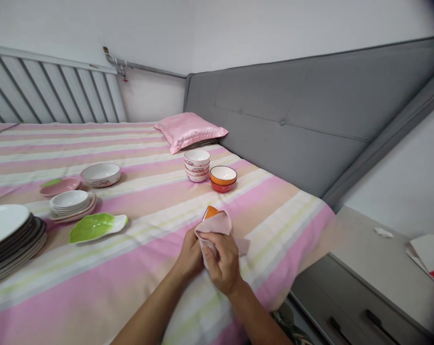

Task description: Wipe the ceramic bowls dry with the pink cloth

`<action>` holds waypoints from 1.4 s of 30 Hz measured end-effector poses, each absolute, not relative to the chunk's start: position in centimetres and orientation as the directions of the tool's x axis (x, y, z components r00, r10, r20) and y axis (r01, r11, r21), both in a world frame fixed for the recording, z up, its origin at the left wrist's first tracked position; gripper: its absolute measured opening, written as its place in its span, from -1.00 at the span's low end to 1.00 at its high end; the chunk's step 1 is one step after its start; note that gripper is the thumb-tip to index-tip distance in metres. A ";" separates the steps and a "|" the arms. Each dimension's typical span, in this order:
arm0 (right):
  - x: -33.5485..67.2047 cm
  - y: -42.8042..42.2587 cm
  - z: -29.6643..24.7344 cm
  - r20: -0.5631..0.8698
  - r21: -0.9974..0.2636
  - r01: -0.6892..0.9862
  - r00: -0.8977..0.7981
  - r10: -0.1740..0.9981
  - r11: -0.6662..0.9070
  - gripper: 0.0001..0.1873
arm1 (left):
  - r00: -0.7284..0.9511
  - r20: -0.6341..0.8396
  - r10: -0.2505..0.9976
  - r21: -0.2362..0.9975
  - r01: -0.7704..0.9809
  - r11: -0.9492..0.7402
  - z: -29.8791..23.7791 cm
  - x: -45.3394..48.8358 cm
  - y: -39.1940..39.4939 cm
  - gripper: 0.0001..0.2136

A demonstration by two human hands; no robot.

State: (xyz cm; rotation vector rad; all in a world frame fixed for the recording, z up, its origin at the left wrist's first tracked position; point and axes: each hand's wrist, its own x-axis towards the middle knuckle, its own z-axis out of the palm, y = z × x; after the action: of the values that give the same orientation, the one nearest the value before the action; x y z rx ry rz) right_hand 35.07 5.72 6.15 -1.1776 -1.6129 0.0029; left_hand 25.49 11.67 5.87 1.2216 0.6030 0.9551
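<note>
An orange bowl (211,211) is held over the near part of the bed, mostly hidden by a pale pink cloth (219,223). My left hand (191,253) is closed on the bowl's left side, its fingers partly behind the cloth. Pressing the cloth against the bowl, my right hand (222,261) has its fingers curled round the fabric. Just beyond them stand an orange bowl (223,181) nested in a red bowl (223,188) and a stack of white bowls (197,165) with red patterns.
Left on the striped bedspread (138,268) lie a green leaf-shaped dish (97,227), small white dishes (71,201), a pink dish (61,187), a wide bowl (101,174) and stacked plates (12,239). A pink pillow (190,130) rests by the grey headboard (292,105). A nightstand (368,249) stands right.
</note>
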 end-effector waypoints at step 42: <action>38.1 10.2 4.6 0.351 -0.936 0.185 0.408 0.843 0.300 -0.57 | 0.567 0.012 0.824 0.832 -0.462 0.307 3.9 26.5 11.1 -0.73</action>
State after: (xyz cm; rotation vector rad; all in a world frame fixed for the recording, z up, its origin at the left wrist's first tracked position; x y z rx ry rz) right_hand 38.13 10.18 4.56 -1.2150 -1.0943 0.5779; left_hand 26.47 11.09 3.90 0.9079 0.4648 0.8920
